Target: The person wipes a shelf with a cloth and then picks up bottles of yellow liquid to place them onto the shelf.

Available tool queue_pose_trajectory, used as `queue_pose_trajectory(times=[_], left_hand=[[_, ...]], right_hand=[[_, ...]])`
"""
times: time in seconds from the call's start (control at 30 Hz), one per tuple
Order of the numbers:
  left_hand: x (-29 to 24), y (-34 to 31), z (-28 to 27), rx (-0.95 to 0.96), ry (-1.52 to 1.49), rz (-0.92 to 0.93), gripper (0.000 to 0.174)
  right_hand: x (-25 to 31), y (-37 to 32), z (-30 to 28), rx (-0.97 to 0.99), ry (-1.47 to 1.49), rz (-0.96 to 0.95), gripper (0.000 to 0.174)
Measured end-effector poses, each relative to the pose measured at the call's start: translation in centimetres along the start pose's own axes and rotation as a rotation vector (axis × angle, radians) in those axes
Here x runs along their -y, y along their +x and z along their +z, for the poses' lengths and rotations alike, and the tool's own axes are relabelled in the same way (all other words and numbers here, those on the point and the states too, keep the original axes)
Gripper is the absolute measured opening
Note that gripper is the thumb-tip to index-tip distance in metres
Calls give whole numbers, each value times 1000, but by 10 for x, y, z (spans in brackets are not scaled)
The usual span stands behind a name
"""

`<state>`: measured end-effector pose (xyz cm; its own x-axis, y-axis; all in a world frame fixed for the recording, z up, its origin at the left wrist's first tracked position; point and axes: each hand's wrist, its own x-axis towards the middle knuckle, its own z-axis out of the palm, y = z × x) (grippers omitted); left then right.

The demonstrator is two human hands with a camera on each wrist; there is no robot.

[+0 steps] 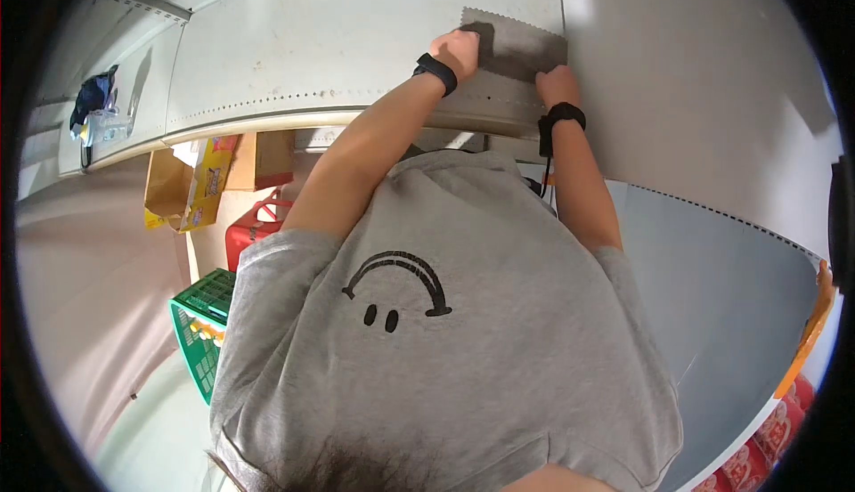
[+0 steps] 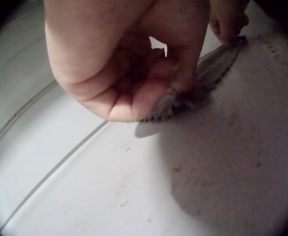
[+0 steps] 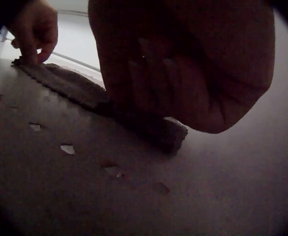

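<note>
Grasping grey cloth [image 1: 527, 44] by left end with left hand [image 1: 456, 52], by right end with right hand [image 1: 558, 87], on white shelf [image 1: 329, 38] near side wall [image 1: 677, 73]. Could catch serrated edge [image 3: 60, 93] in punched holes [image 3: 67, 148] if dragged low; could bunch or slip free if pulled unevenly

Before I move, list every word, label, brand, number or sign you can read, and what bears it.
No text can be read for certain.
Yellow box: lettering, too blurred to read.
Red packages: pale markings, too blurred.
Grey shirt: printed smiley, no words seen.
</note>
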<state>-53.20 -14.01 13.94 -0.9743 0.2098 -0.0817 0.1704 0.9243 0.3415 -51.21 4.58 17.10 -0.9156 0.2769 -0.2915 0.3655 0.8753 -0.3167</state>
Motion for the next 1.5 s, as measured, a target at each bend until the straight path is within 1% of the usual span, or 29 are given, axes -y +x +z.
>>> queue_pose_trajectory(times=[0.1,0.2,0.27,0.33,0.4,0.47,0.6,0.67,0.8,0.83,0.93,0.97,1.07,1.2,1.27,1.33,1.4,1.5], left_hand=[[0,1,3,-28,-22,-26,13],[0,-6,0,-37,-46,-44,13],[0,-10,0,-45,-54,-56,13],[2,-13,2,-65,-41,-25,14],[3,-15,3,-71,-48,-35,14],[6,-18,3,-78,-58,-50,14],[21,-29,-1,-88,-60,-138,14],[32,-40,-8,-99,-60,-180,14],[57,-48,-13,-97,-60,-202,13],[60,-51,-17,-88,-69,-237,13],[74,-58,-19,-120,-66,-269,12],[81,-59,-18,-148,-85,-281,11],[101,-63,-24,-144,-88,-248,11],[135,-70,-36,-127,-61,-214,12],[159,-73,-45,-134,-40,-205,13],[187,-78,-55,-129,-37,-170,14],[215,-84,-66,-141,-88,-190,14],[254,-97,-82,-111,-105,-216,14]], right_hand=[[-2,4,-2,23,-21,-43,24],[-3,5,2,62,-10,-14,25],[-6,6,6,0,-32,-71,25],[-7,4,5,1,-38,-81,25],[-5,3,6,2,-47,-93,26],[-2,1,10,-43,-101,-112,27],[21,-14,9,-1,-68,-136,26],[35,-19,13,20,-46,-110,25],[61,-27,20,51,-66,-142,26],[66,-26,21,73,-79,-132,26],[82,-34,24,89,-92,-144,26],[88,-37,26,84,-101,-160,26],[103,-38,40,55,-85,-160,25],[131,-43,60,94,-34,-151,25],[154,-46,69,112,-115,-208,25],[179,-54,77,130,-116,-172,25],[204,-60,89,74,-124,-225,25],[243,-73,110,82,-142,-240,25]])
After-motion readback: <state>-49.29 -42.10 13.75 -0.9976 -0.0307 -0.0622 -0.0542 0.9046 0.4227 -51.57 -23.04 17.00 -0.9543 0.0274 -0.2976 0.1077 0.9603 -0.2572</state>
